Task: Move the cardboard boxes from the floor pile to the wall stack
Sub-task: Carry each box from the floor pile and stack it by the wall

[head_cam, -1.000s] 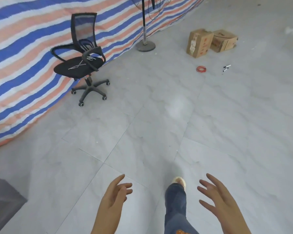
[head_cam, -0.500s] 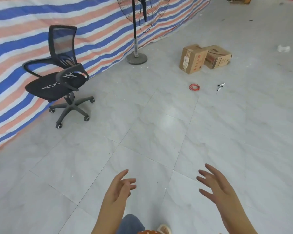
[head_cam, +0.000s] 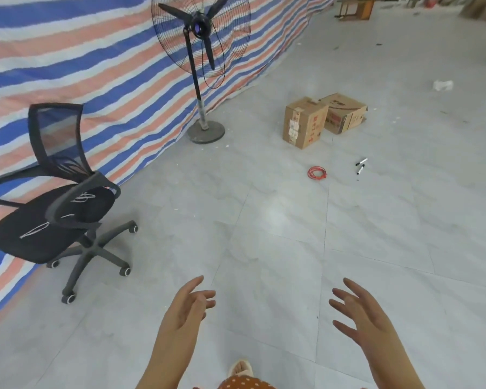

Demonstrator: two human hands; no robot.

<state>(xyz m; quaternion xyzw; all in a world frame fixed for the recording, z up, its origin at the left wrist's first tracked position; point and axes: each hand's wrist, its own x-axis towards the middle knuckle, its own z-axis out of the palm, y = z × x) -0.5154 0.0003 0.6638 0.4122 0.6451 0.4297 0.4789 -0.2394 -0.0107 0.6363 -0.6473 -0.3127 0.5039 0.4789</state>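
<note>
Two brown cardboard boxes lie on the grey tiled floor ahead. The nearer box (head_cam: 303, 123) stands upright with labels and red print on its sides. Touching it behind, the second box (head_cam: 344, 112) lies tilted. My left hand (head_cam: 190, 307) and my right hand (head_cam: 359, 313) hang low in the view, fingers spread and relaxed, holding nothing, far short of the boxes.
A black office chair (head_cam: 56, 209) stands at the left by the striped tarp wall (head_cam: 96, 60). A pedestal fan (head_cam: 201, 32) stands near the wall, left of the boxes. A red wire coil (head_cam: 317, 173) and two markers (head_cam: 360, 165) lie on the floor before the boxes.
The view has moved forward and tilted up: boxes, chair and fan appear larger and closer. Both hands stay empty and spread in front of me.
</note>
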